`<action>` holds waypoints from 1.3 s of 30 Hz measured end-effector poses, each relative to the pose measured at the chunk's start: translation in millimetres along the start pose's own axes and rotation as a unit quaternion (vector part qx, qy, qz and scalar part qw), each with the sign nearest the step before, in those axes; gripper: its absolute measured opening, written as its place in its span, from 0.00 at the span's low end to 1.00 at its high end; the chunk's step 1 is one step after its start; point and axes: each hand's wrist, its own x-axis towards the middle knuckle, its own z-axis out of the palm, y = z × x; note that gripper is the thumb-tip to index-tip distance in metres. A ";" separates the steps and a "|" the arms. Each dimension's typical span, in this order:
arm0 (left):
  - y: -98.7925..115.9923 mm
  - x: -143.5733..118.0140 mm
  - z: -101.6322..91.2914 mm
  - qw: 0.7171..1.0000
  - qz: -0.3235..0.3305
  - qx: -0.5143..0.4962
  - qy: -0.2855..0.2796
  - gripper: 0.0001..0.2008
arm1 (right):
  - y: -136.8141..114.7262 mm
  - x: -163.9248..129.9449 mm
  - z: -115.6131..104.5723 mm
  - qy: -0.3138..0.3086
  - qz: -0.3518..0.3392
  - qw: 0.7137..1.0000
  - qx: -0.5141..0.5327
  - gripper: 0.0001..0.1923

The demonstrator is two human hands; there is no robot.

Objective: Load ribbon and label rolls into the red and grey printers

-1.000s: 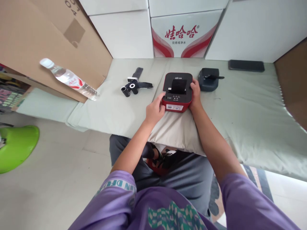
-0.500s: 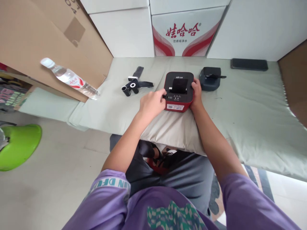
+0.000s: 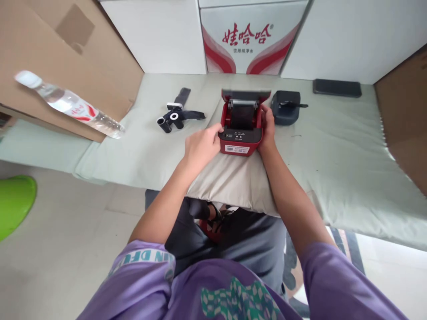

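A red and black receipt printer (image 3: 255, 137) rests on the padded surface in front of me, its black lid (image 3: 246, 95) raised at the back. Beneath the lid a metal bar and a dark strip show inside the red body. My left hand (image 3: 203, 143) is closed against the printer's left front corner, thumb and fingers at its edge. Along the opposite side, my right hand (image 3: 267, 130) grips the casing; part of its fingers is hidden behind it. A dark, rounded device (image 3: 285, 114) with a strap sits just right of my right hand.
Left of the printer lies a black strap mount (image 3: 175, 116). A water bottle (image 3: 75, 106) leans by a cardboard box (image 3: 110, 58). White cartons (image 3: 247, 40) line the back, and a black flat case (image 3: 336, 88) lies at the back right.
The printer's lid has swung up from closed to open, exposing the inside. Both hands stay on the printer. My view has shifted slightly, moving everything left in the picture.
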 end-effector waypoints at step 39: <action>-18.5 -1.5 20.7 0.991 0.050 -0.114 0.039 0.25 | -0.6 6.6 -4.9 0.030 -0.005 0.998 -0.054 0.35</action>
